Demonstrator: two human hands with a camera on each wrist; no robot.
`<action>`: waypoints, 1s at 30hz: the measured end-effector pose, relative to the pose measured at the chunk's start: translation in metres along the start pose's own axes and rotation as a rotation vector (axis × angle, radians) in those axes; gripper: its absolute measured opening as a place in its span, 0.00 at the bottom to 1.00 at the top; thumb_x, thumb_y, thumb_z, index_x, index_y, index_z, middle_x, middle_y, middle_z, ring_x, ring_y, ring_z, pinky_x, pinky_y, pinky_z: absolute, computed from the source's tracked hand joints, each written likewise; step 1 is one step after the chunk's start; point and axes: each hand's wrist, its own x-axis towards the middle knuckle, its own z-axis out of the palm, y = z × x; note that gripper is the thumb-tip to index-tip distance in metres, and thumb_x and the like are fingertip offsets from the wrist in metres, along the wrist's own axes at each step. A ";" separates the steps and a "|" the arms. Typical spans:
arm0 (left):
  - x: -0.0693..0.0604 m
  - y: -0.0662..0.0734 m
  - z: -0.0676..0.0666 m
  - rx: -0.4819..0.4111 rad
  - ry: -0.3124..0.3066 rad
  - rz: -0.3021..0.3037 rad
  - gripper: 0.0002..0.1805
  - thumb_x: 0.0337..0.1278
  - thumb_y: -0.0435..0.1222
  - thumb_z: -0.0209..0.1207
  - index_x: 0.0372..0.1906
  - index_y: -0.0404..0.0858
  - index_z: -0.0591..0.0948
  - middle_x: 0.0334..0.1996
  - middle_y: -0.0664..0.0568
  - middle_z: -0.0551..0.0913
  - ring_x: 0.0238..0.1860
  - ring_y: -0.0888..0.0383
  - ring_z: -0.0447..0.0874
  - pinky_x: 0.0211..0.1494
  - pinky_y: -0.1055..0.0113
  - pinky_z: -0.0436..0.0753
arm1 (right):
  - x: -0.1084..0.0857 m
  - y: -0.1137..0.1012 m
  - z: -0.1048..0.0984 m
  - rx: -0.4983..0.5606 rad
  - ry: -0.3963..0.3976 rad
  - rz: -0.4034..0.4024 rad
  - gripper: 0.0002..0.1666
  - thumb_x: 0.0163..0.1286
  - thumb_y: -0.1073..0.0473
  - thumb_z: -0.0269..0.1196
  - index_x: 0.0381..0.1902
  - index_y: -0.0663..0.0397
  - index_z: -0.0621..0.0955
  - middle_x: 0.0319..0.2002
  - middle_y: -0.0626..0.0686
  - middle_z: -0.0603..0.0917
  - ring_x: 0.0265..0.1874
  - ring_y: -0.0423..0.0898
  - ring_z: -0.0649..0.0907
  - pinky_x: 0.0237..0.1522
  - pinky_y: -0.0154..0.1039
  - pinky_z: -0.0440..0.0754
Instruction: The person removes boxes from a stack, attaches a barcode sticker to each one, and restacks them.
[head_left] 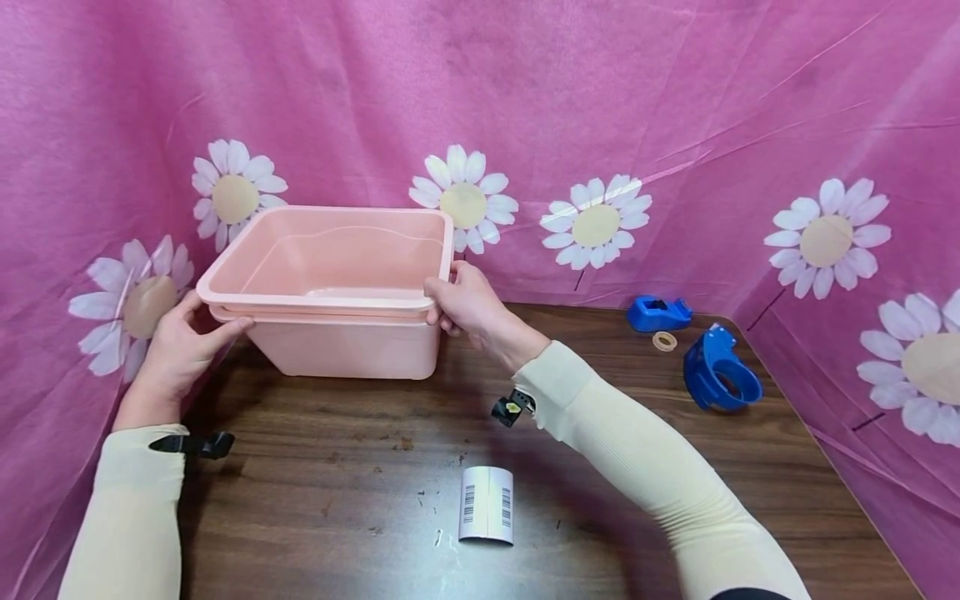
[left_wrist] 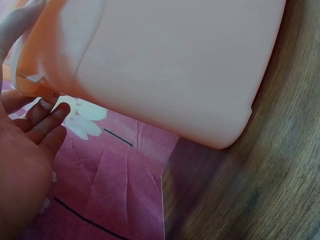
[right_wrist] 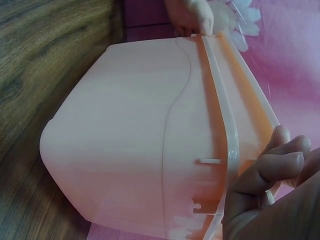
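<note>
Two pale pink plastic bins are nested, the upper bin (head_left: 337, 258) sitting inside the lower bin (head_left: 345, 350) with a narrow gap between their rims. At the left front corner my left hand (head_left: 172, 354) grips the lower bin's rim, thumb along the front and fingers beneath. On the opposite side my right hand (head_left: 480, 312) holds the right front corner, thumb at the upper rim. The right wrist view shows the right hand's fingers (right_wrist: 280, 165) curled by both rims. Underneath the rim, the left hand's fingers (left_wrist: 47, 125) appear in the left wrist view.
A white curled label sheet (head_left: 486, 504) with barcodes lies on the dark wood table (head_left: 337, 500). To the right are a small blue tape dispenser (head_left: 658, 314), a tape roll (head_left: 664, 341) and a larger blue tape dispenser (head_left: 720, 371). Pink flowered cloth (head_left: 525, 100) surrounds the table.
</note>
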 end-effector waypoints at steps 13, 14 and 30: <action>0.001 -0.003 -0.002 0.056 -0.014 0.008 0.40 0.68 0.23 0.71 0.83 0.39 0.74 0.64 0.75 0.81 0.63 0.78 0.75 0.65 0.90 0.73 | -0.001 -0.004 -0.001 -0.015 0.013 -0.023 0.16 0.75 0.66 0.56 0.59 0.60 0.74 0.13 0.47 0.79 0.09 0.36 0.71 0.14 0.30 0.67; 0.002 -0.003 -0.002 0.051 -0.016 0.007 0.41 0.68 0.23 0.71 0.84 0.39 0.74 0.65 0.75 0.80 0.64 0.78 0.75 0.65 0.89 0.73 | -0.002 -0.005 -0.001 -0.014 0.015 -0.022 0.16 0.75 0.66 0.56 0.59 0.60 0.74 0.13 0.47 0.79 0.09 0.36 0.71 0.14 0.30 0.67; 0.008 -0.004 -0.004 0.103 -0.063 -0.014 0.43 0.72 0.28 0.71 0.87 0.43 0.69 0.72 0.73 0.77 0.68 0.79 0.71 0.66 0.91 0.71 | -0.003 -0.021 -0.002 -0.040 0.006 -0.068 0.06 0.74 0.65 0.54 0.46 0.54 0.75 0.12 0.46 0.79 0.10 0.37 0.71 0.14 0.31 0.64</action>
